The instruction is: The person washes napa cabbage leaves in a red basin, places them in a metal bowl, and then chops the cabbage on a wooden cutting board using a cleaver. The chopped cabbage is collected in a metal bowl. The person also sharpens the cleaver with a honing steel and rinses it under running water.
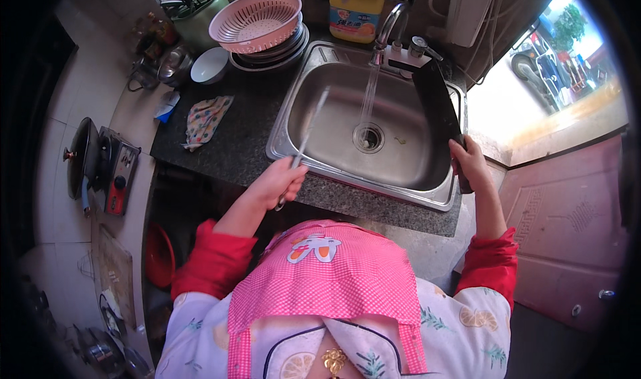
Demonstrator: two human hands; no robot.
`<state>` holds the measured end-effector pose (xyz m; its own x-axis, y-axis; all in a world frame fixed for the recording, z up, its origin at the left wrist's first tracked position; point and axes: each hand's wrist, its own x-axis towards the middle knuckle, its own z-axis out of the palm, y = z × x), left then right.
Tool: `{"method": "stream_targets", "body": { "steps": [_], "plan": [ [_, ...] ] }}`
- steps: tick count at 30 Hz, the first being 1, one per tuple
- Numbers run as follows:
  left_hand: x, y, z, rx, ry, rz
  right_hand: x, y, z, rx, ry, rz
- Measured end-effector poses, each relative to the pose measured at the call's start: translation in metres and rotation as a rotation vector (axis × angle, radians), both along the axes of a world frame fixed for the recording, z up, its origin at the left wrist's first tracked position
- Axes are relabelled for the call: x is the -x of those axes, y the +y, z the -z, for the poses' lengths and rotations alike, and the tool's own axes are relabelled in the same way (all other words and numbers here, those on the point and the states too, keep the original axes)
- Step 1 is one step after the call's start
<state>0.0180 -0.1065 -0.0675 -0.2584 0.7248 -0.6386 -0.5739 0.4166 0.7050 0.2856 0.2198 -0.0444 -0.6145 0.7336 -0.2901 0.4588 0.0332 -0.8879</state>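
My left hand [280,181] grips a slim metal utensil [314,121] at the sink's front left rim. Motion blurs it, so I cannot tell whether it is a knife seen edge-on. In my right hand [470,163] is the handle of a broad black-bladed knife [434,96], which slants over the right side of the stainless steel sink [330,151]. Water [369,93] runs from the curved faucet [393,21] towards the drain [368,137]. A small food scrap [399,140] lies on the basin floor.
Behind the sink stands a yellow detergent jug [354,21]. Left of it, a pink colander [256,21] tops stacked pans [295,53], near a white bowl [210,66] and patterned cloth [206,121]. A portable stove [120,178] is far left; a pink door [566,203] stands right.
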Motion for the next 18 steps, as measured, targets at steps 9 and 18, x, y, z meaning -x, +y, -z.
{"method": "stream_targets", "body": {
  "steps": [9, 18],
  "plan": [
    [0.029, 0.178, 0.016, 0.161, -0.375, 0.151, -0.01, -0.046, 0.002, 0.153, 0.19, 0.046],
    [0.052, 0.146, -0.027, 0.052, -0.398, 0.198, -0.065, -0.063, 0.001, 0.184, 0.152, 0.173]
  ]
}}
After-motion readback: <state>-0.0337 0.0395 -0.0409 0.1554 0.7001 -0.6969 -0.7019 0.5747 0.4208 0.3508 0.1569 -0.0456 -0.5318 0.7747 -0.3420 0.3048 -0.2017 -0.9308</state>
